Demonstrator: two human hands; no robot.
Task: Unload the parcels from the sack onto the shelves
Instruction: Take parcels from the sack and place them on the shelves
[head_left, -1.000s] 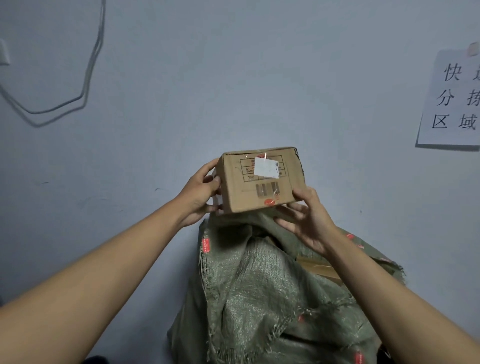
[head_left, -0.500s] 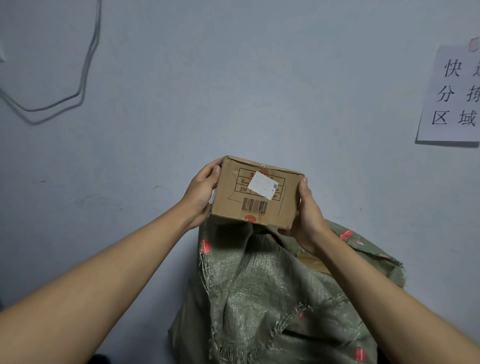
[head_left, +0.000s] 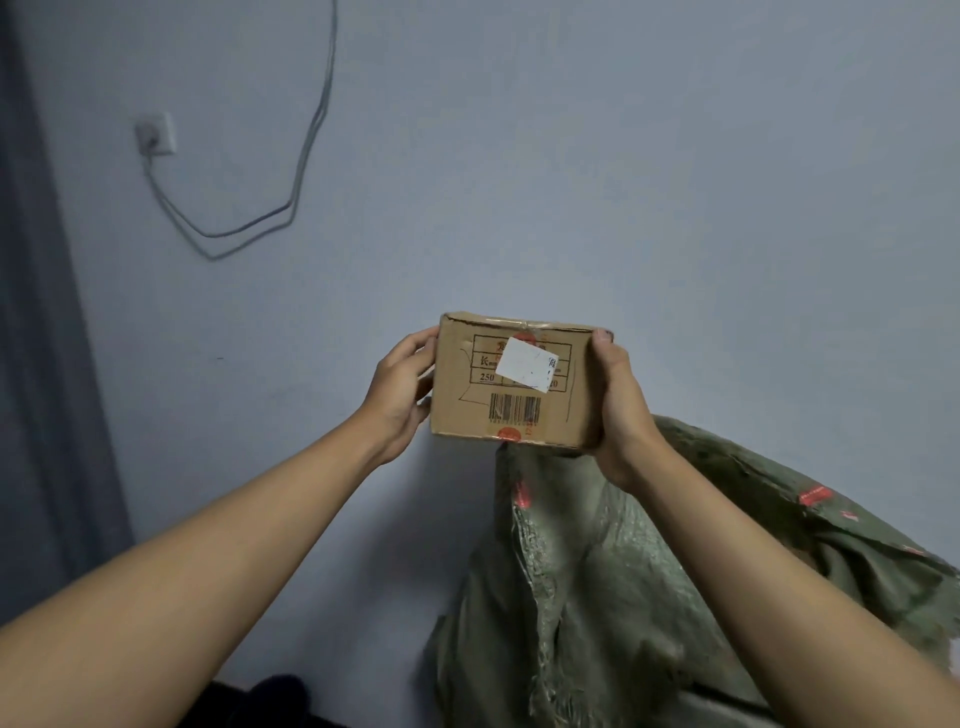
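- Curled round the left end of the cardboard parcel (head_left: 519, 384): fingers (head_left: 415, 345) of the left hand (head_left: 397, 392), thumb along the near edge.
- Clamped on the right end: right hand (head_left: 621, 410), thumb (head_left: 602, 340) pointing up along the box's side, the other fingers hidden behind it.
- Held up between both hands, above the mouth of the green woven sack (head_left: 623, 571) and clear of it, in front of the grey wall (head_left: 623, 182).
- On the facing side: a white label (head_left: 527, 369) stuck askew over a printed table, a barcode (head_left: 515, 408) below, a red mark at the bottom edge.
- Slumped against the wall at lower right, the sack, rim frayed, red print on it.
- Up left on the wall, a socket (head_left: 156, 136) with a looping cable (head_left: 291, 202).
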